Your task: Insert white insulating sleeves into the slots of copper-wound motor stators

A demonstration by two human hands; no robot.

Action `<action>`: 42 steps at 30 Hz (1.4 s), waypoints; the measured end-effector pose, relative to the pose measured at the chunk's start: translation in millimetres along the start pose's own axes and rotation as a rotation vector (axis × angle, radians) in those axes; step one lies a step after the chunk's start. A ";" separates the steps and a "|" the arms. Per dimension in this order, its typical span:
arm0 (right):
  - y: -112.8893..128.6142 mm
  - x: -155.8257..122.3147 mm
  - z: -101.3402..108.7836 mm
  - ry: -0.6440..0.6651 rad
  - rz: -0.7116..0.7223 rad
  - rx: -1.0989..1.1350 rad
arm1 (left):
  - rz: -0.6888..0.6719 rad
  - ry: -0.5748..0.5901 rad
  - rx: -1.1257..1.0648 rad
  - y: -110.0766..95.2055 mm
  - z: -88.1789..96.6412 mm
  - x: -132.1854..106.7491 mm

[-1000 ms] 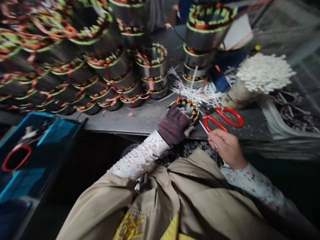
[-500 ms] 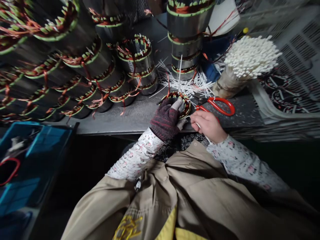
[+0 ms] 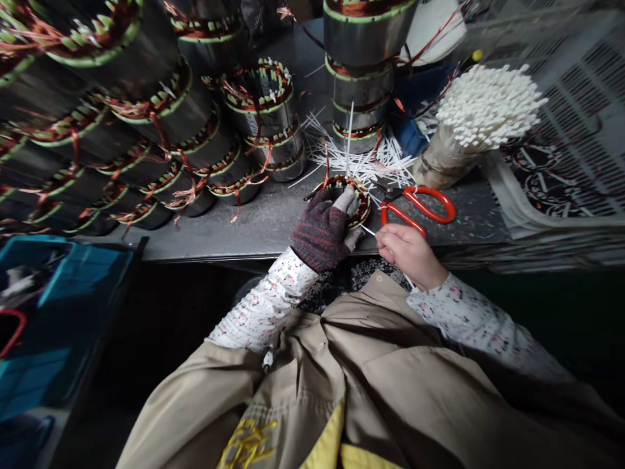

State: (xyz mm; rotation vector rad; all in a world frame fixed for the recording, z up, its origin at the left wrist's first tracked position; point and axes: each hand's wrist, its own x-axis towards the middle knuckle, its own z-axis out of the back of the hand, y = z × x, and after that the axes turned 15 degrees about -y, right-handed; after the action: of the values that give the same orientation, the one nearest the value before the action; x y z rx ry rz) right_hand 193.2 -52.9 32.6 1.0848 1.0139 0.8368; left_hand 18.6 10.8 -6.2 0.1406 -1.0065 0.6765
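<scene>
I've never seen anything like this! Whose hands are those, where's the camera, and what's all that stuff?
There's no robot here, just a person using two hands. The camera is worn on the person's head, so you look forward and down, almost as they do.

The left hand wears a dark glove and lies over a ring with wire around it. The bare right hand holds a thin white string that reaches toward the ring's near edge.

On the dark table you can also see red-handled scissors, loose white strips, a bundle of white sticks and stacks of metal cylinders topped with reddish wire. I can't tell what the string is made of.
</scene>
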 end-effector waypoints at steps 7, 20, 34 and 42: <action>-2.1 -8.4 -5.6 -0.065 0.007 0.044 | -0.062 -0.161 -0.008 -2.8 2.6 6.8; 0.7 -5.1 8.0 -0.077 0.004 0.038 | -0.022 -0.075 -0.011 -2.8 0.4 4.1; -1.0 17.0 -14.7 -0.001 -0.094 0.102 | 0.000 -0.031 -0.015 -3.9 1.5 2.7; -7.8 20.3 -12.5 0.003 -0.046 0.020 | 0.020 0.023 -0.018 -3.2 1.8 2.4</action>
State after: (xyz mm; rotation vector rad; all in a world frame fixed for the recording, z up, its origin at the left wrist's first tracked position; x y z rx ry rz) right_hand 188.5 -32.6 18.6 1.0736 1.0476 0.7928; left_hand 20.0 8.7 -2.7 0.1065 -0.9925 0.6859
